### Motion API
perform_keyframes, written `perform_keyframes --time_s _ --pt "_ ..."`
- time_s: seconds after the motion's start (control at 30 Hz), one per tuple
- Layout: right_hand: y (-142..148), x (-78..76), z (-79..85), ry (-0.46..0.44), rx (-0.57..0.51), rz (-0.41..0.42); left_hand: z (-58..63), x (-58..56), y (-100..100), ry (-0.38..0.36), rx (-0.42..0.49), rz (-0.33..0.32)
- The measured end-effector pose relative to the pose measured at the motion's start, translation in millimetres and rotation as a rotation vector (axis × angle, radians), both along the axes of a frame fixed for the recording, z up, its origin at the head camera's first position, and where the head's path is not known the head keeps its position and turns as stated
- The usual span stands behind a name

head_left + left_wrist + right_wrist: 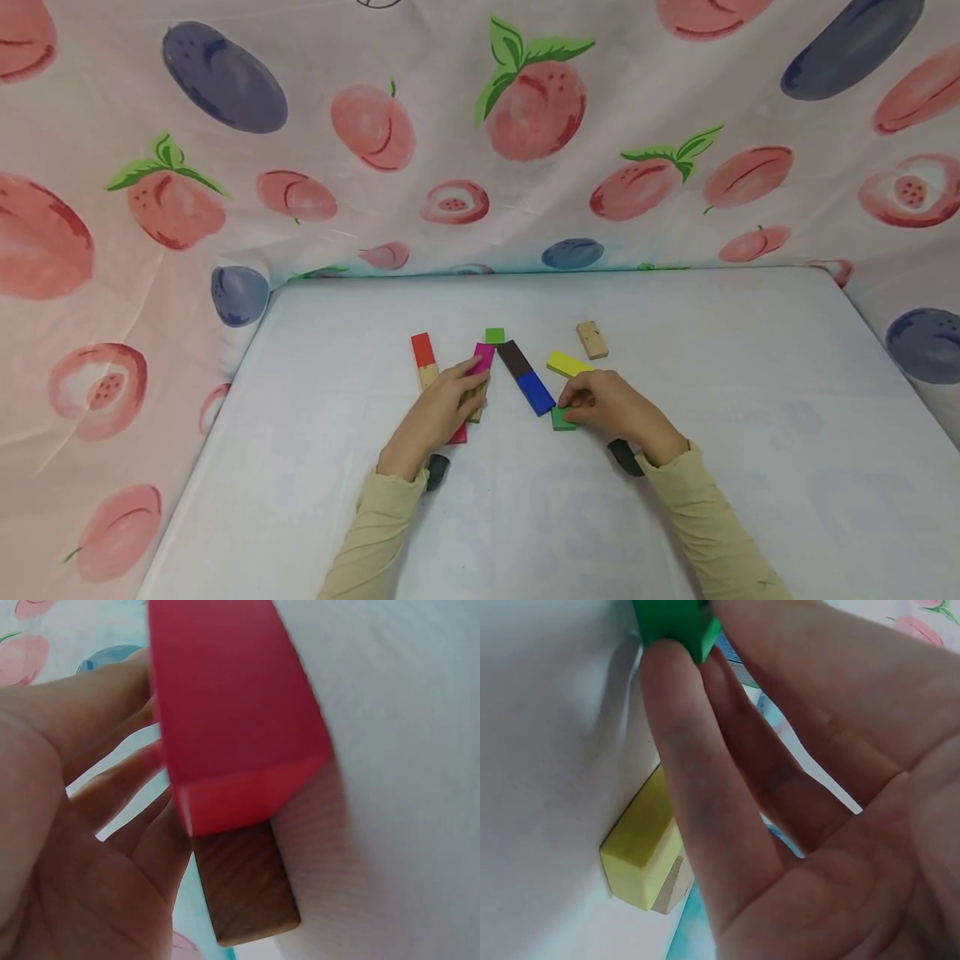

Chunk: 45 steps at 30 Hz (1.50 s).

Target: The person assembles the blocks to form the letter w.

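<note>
My left hand (435, 408) lies over a slanted line of blocks. Its fingers touch the magenta block (486, 353) and a plain wooden block (477, 413) below that. Partly under this hand is a red block (458, 435), which looms large in the left wrist view with a wooden block (247, 885) behind it. My right hand (622, 408) pinches a green block (563, 422) on the table, at the lower end of the blue block (536, 393). A dark brown block (513, 358) joins the blue one end to end. Close by the right fingers lies a yellow block (567, 363).
A light green block (495, 335) sits at the top of the magenta and brown blocks. An orange-red block (422, 348) meets a wooden block (428, 375) on the left. Another wooden block (592, 340) lies behind the yellow one. Fruit-patterned cloth (450, 125) borders the white table (525, 517).
</note>
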State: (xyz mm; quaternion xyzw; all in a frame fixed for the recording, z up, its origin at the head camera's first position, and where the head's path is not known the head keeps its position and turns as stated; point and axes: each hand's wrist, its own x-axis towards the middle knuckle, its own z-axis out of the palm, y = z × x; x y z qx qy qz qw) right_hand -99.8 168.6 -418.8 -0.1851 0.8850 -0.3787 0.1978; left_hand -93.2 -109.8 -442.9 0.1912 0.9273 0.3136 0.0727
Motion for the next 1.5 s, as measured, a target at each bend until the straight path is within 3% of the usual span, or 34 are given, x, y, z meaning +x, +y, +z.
perform_keyframes --time_s 0.4,0.93,1.5 --pt "0.3 0.4 1.3 0.052 0.012 0.004 -0.9 -0.2 0.7 -0.018 -0.005 0.008" --pt "2.0 -7.7 14.5 0.218 0.041 -0.095 -0.3 -0.5 0.3 -0.004 -0.006 -0.003" --pt "3.5 -13.4 6.5 0.253 0.058 -0.157 1.0 -0.1 -0.1 0.000 -0.003 -0.005"
